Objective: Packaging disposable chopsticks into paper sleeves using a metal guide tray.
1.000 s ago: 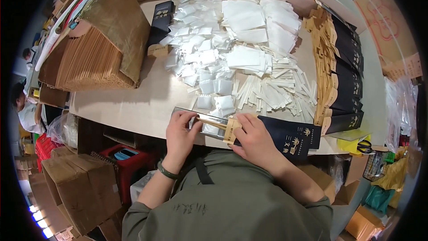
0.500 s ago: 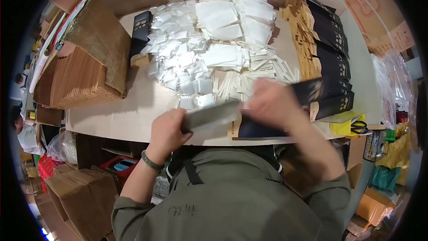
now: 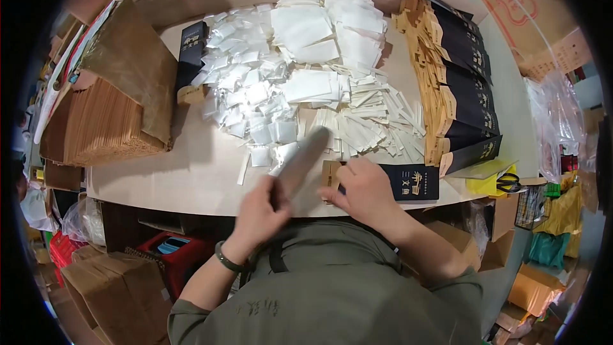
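My left hand point(image 3: 262, 215) is closed on the near end of a long, flat dark piece point(image 3: 305, 158), tilted up and blurred, so its kind cannot be told. At the table's front edge my right hand point(image 3: 367, 193) has its thumb and fingers closed on the tan end of a flat black packet point(image 3: 415, 182). The packet lies on the table with gold printing facing up. Just beyond both hands spread a heap of thin white paper strips point(image 3: 389, 112) and a pile of small clear sachets point(image 3: 246, 92). Larger white packets point(image 3: 303, 25) lie behind them.
A row of black packets with tan ends point(image 3: 469, 89) lines the right side. At left stands a cardboard box point(image 3: 105, 115) full of brown sheets, beside a dark packet point(image 3: 191, 54). Black-handled scissors point(image 3: 508, 183) lie at the right edge. Cartons point(image 3: 118, 281) stand below left.
My hands have moved apart. The left has swung its dark piece from nearly level to pointing away from me. The right has come down onto the black packet at the front edge.
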`<action>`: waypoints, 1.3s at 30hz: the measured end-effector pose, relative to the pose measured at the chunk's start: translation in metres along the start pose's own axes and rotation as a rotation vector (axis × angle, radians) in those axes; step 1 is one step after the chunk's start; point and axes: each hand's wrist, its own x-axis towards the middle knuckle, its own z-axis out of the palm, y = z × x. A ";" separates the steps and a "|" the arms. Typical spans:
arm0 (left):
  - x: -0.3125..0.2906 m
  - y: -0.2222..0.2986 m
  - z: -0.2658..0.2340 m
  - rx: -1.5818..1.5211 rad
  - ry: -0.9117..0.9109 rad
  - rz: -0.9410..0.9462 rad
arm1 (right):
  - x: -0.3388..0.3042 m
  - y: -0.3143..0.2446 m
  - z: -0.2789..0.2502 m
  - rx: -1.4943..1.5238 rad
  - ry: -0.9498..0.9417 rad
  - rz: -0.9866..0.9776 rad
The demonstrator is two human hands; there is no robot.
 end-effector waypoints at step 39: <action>0.015 -0.041 -0.018 0.434 0.141 0.613 | 0.172 0.080 -0.032 -0.156 0.208 -0.252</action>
